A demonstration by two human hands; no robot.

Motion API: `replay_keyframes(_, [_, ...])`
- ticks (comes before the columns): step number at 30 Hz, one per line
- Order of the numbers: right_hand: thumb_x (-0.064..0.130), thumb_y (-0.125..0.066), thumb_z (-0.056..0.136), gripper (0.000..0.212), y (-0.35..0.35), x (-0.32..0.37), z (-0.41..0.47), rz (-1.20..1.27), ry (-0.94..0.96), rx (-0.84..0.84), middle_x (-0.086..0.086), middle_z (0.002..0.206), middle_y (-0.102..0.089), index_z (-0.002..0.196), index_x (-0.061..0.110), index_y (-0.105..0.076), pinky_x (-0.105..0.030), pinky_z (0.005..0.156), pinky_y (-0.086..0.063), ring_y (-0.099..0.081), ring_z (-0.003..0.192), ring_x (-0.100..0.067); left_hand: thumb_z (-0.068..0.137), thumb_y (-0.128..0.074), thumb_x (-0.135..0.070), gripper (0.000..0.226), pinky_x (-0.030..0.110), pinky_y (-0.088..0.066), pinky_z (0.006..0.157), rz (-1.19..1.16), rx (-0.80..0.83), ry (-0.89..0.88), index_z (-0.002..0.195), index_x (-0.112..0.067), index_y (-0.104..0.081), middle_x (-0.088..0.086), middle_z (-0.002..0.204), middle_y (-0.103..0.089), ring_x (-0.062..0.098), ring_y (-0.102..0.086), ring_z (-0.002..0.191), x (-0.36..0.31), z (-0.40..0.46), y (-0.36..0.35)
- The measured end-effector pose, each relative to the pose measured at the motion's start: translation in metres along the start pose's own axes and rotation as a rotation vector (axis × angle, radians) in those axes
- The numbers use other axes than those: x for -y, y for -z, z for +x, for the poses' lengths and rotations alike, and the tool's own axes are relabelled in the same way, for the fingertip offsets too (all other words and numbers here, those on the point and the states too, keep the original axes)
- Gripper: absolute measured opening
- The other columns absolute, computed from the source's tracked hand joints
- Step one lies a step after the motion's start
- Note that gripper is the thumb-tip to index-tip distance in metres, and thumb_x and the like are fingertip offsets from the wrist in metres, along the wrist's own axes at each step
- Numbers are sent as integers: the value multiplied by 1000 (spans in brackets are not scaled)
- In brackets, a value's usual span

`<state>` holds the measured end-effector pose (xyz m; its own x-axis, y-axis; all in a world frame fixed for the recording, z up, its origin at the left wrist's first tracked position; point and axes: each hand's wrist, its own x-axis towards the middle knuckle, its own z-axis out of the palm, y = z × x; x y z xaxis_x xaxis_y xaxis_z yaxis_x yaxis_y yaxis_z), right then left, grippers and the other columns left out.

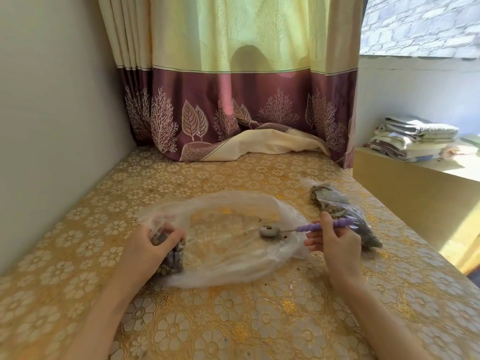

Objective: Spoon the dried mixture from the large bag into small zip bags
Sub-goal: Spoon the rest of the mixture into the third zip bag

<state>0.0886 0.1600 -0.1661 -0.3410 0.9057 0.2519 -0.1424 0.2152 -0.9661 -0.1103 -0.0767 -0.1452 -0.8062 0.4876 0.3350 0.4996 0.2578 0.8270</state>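
A person sits at a table (233,320) covered with a yellow flowered cloth. The large bag (228,237), clear plastic and nearly flat, lies in the middle; only a few crumbs of the dried mixture show through it. The left hand (153,245) curls over a small bag (171,258) of mixture at the large bag's left end, and the fingers hide most of it, so whether its zip is open cannot be told. The right hand (335,239) pinches the purple beaded handle of a spoon (298,229), whose metal bowl rests over the large bag and holds little or nothing. Just behind that hand lies a filled bag (342,211), partly covered by the hand. A curtain (233,100) hangs behind the table, its hem bunched on the cloth. Folded cloths (415,139) sit stacked on a ledge at the right.
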Motion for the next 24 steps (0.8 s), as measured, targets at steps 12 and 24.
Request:
replay_keyframes(12, [21, -43, 101, 40, 0, 7, 0, 177, -97, 47, -18, 73, -72, 77, -4, -63, -19, 40, -45, -56, 45, -14, 78, -74, -18, 15, 7, -42, 55, 11, 1, -16, 71, -25, -62, -1, 72, -68, -4, -59, 58, -1, -1, 0])
replay_keyframes(24, [30, -41, 101, 47, -67, 84, -7, 363, -5, 355, -18, 81, -73, 72, 3, -65, -18, 45, -47, -60, 51, -13, 75, -76, -22, 18, 4, -38, 55, -9, 27, -19, 90, -20, -65, -3, 77, -68, -9, -57, 58, -2, 1, 0])
